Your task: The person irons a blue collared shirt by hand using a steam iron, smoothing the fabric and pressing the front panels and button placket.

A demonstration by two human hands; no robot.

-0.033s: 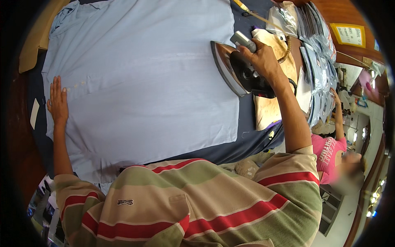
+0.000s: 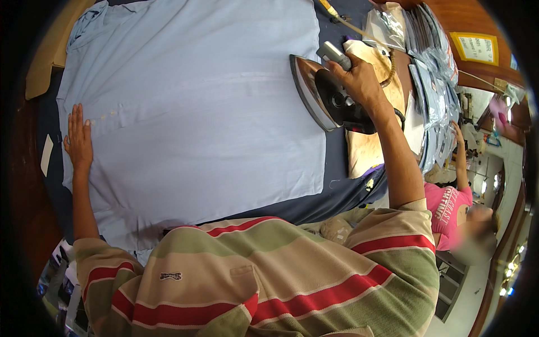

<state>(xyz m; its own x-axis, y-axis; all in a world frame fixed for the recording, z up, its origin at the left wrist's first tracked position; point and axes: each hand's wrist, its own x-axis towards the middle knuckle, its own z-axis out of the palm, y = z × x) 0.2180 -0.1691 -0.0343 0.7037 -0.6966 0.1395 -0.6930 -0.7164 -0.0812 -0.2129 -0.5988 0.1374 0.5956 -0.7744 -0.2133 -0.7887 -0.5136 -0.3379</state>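
A light blue shirt (image 2: 208,123) is spread over a dark-blue-covered table, its bunched collar end at the upper left. My left hand (image 2: 80,140) lies flat on the shirt's left edge, fingers stretched out. On the right, my right hand (image 2: 359,81) is wrapped round the handle of a black and copper-coloured iron (image 2: 314,90). The iron tilts up on the shirt's right edge, with its soleplate's side showing. Whether the plate touches the cloth is hard to tell.
Beyond the iron lies a stained cream pad (image 2: 362,154). Stacks of plastic-bagged blue shirts (image 2: 432,104) stand farther right, where a co-worker in a pink top (image 2: 449,210) reaches toward them. A cardboard box (image 2: 48,56) sits far left; a hose (image 2: 359,28) runs at the back.
The iron and my right hand have shifted very slightly to the right. My left hand and the shirt stay in place.
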